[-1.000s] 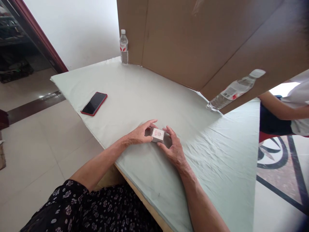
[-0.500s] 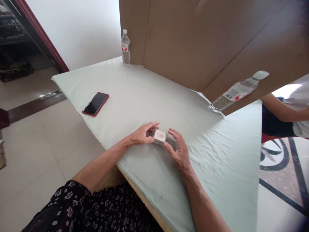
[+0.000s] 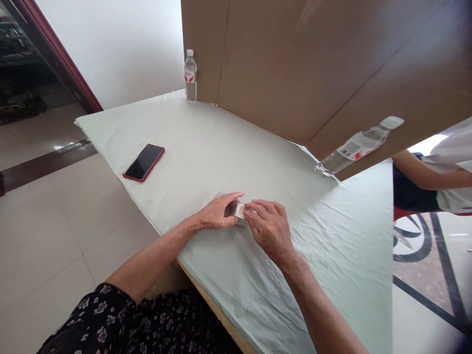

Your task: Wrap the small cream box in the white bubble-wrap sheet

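A small white box (image 3: pixel 239 210) with red print lies on the pale green tablecloth in front of me, partly covered by my fingers. My left hand (image 3: pixel 217 212) curves around its left side, the thumb at the near side and the other fingers at the far side. A gap shows between that palm and the box. My right hand (image 3: pixel 268 223) reaches over the right part of the box, its fingertips drawn together on the top and right edge. What lies under the right fingers is hidden.
A black phone with a red edge (image 3: pixel 143 162) lies left on the tablecloth (image 3: pixel 206 147). A brown cardboard panel (image 3: pixel 265 64) stands behind, with an upright water bottle (image 3: pixel 191 76) and a tilted one (image 3: pixel 359 146) before it. At right is another person's arm (image 3: pixel 424 172).
My right hand has moved left and closed its fingers over the box's right part. The left hand stays around the left side. The whole view has shifted slightly.
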`<state>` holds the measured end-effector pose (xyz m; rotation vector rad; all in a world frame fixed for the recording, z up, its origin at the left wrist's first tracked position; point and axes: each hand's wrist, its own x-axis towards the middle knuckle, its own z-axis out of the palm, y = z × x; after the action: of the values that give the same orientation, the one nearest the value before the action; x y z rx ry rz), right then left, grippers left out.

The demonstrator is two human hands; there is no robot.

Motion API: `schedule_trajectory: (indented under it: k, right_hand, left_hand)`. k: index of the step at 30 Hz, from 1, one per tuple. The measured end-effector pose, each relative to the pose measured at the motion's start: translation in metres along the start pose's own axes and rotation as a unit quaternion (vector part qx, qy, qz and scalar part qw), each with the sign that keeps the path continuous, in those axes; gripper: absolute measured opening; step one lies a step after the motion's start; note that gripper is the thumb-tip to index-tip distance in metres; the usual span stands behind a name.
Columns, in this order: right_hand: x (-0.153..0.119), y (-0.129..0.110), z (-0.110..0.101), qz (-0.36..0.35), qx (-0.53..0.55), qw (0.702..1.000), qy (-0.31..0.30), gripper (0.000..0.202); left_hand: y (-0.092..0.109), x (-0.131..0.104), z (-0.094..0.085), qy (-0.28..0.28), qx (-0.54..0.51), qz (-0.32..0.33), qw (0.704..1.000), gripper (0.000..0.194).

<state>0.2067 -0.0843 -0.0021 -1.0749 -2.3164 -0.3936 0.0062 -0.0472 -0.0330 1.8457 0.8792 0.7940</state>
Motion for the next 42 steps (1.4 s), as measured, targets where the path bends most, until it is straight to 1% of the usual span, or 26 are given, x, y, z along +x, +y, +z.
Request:
schedule_trajectory:
  k: [2,7,10,12,15,18,20,24,25,27,29,30,31,33,35,36,37,39,41,42]
  right_hand:
    - [0.002,-0.001,0.003,0.003,-0.003,1.0,0.006,0.015]
    - [0.004,0.001,0.01,0.049,0.014,0.999,0.007,0.016]
    - [0.007,0.006,0.008,0.07,0.029,0.997,0.013,0.016]
    - [0.011,0.012,0.006,0.081,0.033,0.996,0.021,0.016]
    - [0.022,0.024,0.001,0.097,0.033,0.995,0.013,0.016]
    - [0.038,0.04,-0.002,0.12,0.03,0.992,-0.016,0.017]
    - [0.05,0.051,-0.001,0.136,0.028,0.99,-0.038,0.017]
    - [0.072,0.074,0.011,0.172,0.034,0.982,-0.075,0.018]
    - [0.077,0.08,0.015,0.18,0.039,0.979,-0.081,0.019]
    - [0.085,0.089,0.024,0.2,0.052,0.974,-0.09,0.018]
    - [0.089,0.095,0.027,0.228,0.068,0.967,-0.087,0.018]
    - [0.088,0.095,0.027,0.249,0.078,0.962,-0.078,0.017]
    - [0.085,0.093,0.024,0.275,0.089,0.955,-0.065,0.017]
    - [0.073,0.081,0.014,0.335,0.119,0.934,-0.029,0.019]
    - [0.055,0.062,-0.001,0.386,0.153,0.91,0.001,0.027]
    - [0.045,0.051,-0.008,0.401,0.162,0.901,0.0,0.032]
    - [0.037,0.04,-0.014,0.406,0.172,0.897,-0.021,0.037]
    - [0.024,0.02,-0.02,0.393,0.17,0.899,-0.09,0.045]
    - [0.019,0.006,-0.019,0.368,0.131,0.909,-0.145,0.047]
    - [0.019,0.003,-0.017,0.354,0.106,0.915,-0.162,0.044]
  left_hand:
    - [0.0,0.0,0.0,-0.001,0.013,0.003,1.0,0.078]
    - [0.0,0.0,0.003,0.016,0.035,-0.002,0.999,0.076]
    - [0.003,0.0,0.004,0.014,0.053,0.002,0.998,0.073]
    - [0.005,0.0,0.004,0.004,0.053,0.002,0.999,0.077]
    - [0.009,0.0,0.004,-0.006,0.012,-0.005,1.0,0.085]
    - [0.01,0.0,0.004,-0.018,-0.037,-0.007,0.999,0.089]
    - [0.009,0.001,0.004,-0.022,-0.052,-0.005,0.998,0.092]
    - [0.005,0.001,0.005,0.012,-0.082,0.004,0.997,0.103]
    - [0.003,0.002,0.005,0.019,-0.088,0.007,0.996,0.101]
    - [0.001,0.004,0.005,0.015,-0.099,0.0,0.995,0.09]
    - [-0.001,0.006,0.006,-0.007,-0.129,-0.032,0.991,0.078]
    - [-0.002,0.007,0.006,-0.015,-0.156,-0.053,0.986,0.075]
    - [-0.002,0.008,0.006,-0.017,-0.186,-0.07,0.98,0.074]
    - [-0.001,0.009,0.005,-0.003,-0.238,-0.091,0.967,0.069]
    - [0.001,0.009,0.002,0.017,-0.265,-0.103,0.958,0.062]
    - [0.002,0.008,0.001,0.022,-0.273,-0.109,0.956,0.058]
    - [0.003,0.008,0.0,0.026,-0.279,-0.113,0.953,0.055]
    - [0.004,0.007,-0.001,0.029,-0.287,-0.116,0.951,0.051]
    - [0.004,0.007,0.0,0.034,-0.289,-0.112,0.95,0.049]
    - [0.003,0.007,0.001,0.037,-0.289,-0.112,0.95,0.049]
